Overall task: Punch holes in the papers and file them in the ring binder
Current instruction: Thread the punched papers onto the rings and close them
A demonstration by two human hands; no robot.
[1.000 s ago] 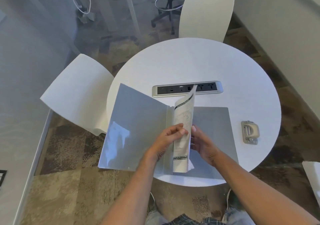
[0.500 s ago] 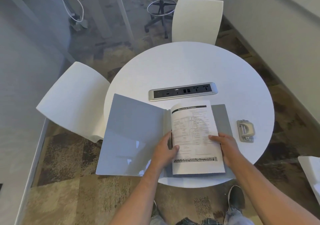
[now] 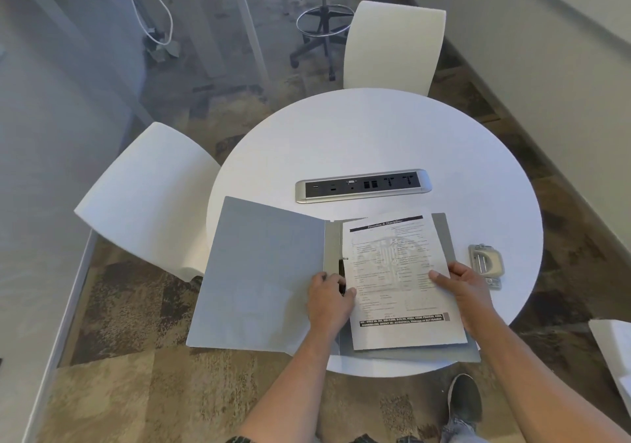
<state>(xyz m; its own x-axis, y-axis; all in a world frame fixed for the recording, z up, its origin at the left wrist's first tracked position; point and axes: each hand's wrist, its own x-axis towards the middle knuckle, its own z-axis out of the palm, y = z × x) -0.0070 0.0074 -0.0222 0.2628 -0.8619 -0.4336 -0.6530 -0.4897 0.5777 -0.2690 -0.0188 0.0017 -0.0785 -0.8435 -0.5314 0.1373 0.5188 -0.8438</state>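
While left hand (image 3: 330,297) grips the ring mechanism (image 3: 341,273) and right hand (image 3: 461,280) pinches the papers (image 3: 392,272), misaligned holes may tear.

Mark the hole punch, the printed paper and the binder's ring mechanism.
hole punch (image 3: 486,262): head view, on its cream top handle.
printed paper (image 3: 392,272): head view, mid-page on the text.
ring mechanism (image 3: 341,272): head view, on the black bar above the left hand (image 3: 330,297).
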